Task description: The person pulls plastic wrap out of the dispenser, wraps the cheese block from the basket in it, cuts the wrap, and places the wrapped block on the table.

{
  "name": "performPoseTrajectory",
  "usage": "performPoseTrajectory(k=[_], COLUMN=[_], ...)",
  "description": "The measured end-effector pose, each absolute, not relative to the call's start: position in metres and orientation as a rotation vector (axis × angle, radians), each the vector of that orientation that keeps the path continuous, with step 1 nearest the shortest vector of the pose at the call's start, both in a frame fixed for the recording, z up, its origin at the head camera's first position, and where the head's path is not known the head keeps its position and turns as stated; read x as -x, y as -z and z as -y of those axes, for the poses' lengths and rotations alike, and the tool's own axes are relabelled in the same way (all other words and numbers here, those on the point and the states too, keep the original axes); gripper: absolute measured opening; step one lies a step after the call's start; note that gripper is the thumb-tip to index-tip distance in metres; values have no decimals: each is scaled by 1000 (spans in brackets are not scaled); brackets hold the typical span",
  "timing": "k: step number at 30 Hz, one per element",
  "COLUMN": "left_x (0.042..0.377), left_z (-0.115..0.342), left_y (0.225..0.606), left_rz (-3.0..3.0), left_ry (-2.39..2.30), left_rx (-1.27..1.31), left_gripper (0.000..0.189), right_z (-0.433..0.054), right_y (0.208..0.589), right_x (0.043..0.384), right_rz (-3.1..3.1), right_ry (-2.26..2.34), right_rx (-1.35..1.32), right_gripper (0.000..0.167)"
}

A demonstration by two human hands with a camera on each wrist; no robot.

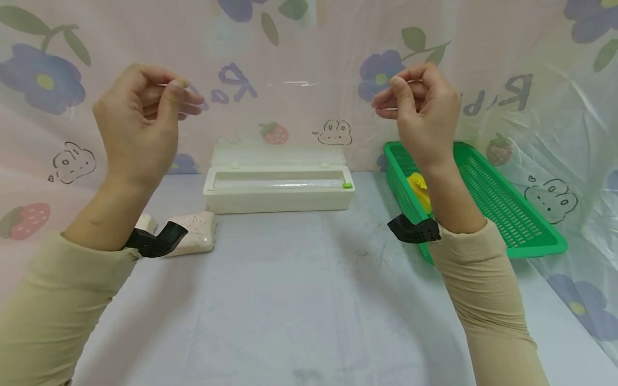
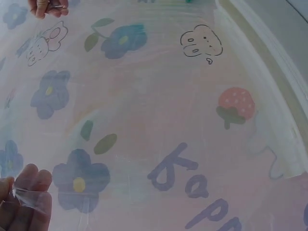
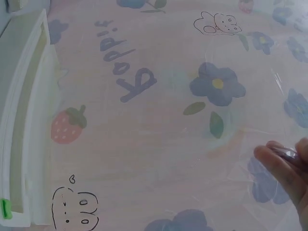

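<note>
You hold clear film spread between your hands at 12 o'clock in the head view, your left hand pinching one side in a narrow grip at 10 o'clock, your right hand pinching the other at 2. Near the middle of the dial, a white box stands on the table, its lid raised. A green basket holding a yellow item sits at 3, a speckled block at 8
</note>
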State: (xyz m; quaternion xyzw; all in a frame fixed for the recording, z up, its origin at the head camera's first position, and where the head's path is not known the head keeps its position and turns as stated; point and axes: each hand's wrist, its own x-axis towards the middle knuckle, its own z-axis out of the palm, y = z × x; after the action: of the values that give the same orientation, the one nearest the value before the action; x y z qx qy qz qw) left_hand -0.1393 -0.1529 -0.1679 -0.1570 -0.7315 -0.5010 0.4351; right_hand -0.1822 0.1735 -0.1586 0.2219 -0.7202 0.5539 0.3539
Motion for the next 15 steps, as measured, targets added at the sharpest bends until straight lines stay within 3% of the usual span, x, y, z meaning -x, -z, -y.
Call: performPoseTrajectory(k=[9, 15], left_x=[133, 126], left_z=[156, 166], left_y=[169, 170], left_rz=[1822, 1873], left_ry=[1193, 1386], left_rx=[471, 663], left_gripper=[9, 9], right_z=[-176, -185], right_y=[164, 170], right_x=[177, 172], right_rz=[1763, 1762], right_ry=[-1384, -1470], right_rx=[-747, -829], right_gripper=[7, 6])
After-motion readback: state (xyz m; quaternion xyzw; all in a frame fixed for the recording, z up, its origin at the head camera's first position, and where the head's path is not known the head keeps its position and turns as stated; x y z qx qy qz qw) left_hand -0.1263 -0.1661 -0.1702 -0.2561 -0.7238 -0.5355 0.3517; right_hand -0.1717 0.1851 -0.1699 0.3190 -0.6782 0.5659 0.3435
